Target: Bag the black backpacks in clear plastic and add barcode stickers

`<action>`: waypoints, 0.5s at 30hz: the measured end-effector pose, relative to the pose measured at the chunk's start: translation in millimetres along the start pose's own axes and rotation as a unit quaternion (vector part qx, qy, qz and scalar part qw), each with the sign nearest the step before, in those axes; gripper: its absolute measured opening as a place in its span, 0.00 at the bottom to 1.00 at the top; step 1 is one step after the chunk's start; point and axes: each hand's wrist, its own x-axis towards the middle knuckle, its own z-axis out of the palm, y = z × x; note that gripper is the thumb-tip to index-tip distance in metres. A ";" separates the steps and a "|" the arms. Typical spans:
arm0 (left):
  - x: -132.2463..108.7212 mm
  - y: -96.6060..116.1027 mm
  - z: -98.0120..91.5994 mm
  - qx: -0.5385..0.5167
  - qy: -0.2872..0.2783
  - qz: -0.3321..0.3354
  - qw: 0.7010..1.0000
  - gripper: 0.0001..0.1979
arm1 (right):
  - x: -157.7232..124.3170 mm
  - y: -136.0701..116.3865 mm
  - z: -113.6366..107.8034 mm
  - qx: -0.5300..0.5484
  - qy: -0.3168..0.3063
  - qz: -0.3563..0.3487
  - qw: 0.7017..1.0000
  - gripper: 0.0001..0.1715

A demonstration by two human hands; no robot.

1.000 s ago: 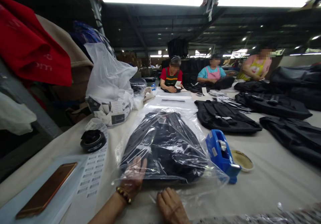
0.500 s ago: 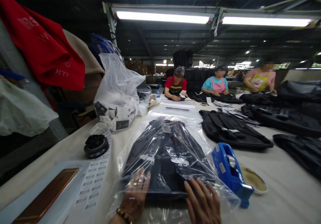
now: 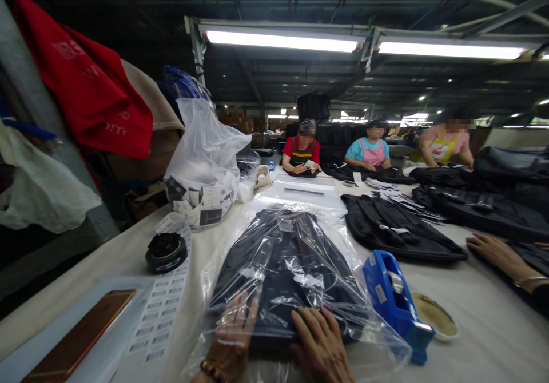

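A black backpack (image 3: 274,291) lies flat inside a clear plastic bag (image 3: 381,326) in front of me, its straps and white tags showing through the film. My left hand (image 3: 234,328) rests on the backpack's near left part with fingers stretched; glare across it suggests the film covers it. On the near right part lies my right hand (image 3: 321,340), palm down and fingers spread over the bag. Neither hand grips anything.
A blue tape dispenser (image 3: 397,303) and a round lid (image 3: 435,314) stand to the right. Barcode labels (image 3: 160,308), a black tape roll (image 3: 166,251) and a phone (image 3: 81,337) lie left. Another person's hand (image 3: 497,251) touches a black bag at right. Co-workers work across the table.
My right hand has shifted left along the backpack's near edge. My left hand stays nearly in place. Another person's hand and forearm have come in at the right.
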 end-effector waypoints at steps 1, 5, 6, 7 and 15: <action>-0.7 -0.2 1.2 -0.003 0.005 0.003 1.000 0.36 | -0.1 4.3 3.3 0.017 0.003 0.018 1.000 0.14; -2.5 -0.3 0.9 -0.022 -0.003 0.008 1.000 0.37 | 8.0 1.9 10.0 0.076 -0.009 0.050 0.996 0.17; -2.6 0.1 -0.1 -0.025 -0.008 0.004 1.000 0.38 | 11.7 -2.7 9.5 0.080 -0.007 0.053 0.995 0.18; -2.6 0.8 -1.0 -0.027 -0.011 -0.003 1.000 0.39 | 15.3 -8.4 8.7 0.082 0.005 0.050 0.995 0.19; -2.7 1.7 -1.5 -0.008 -0.016 -0.002 1.000 0.39 | 20.5 -43.0 2.3 0.042 0.020 -0.082 0.996 0.20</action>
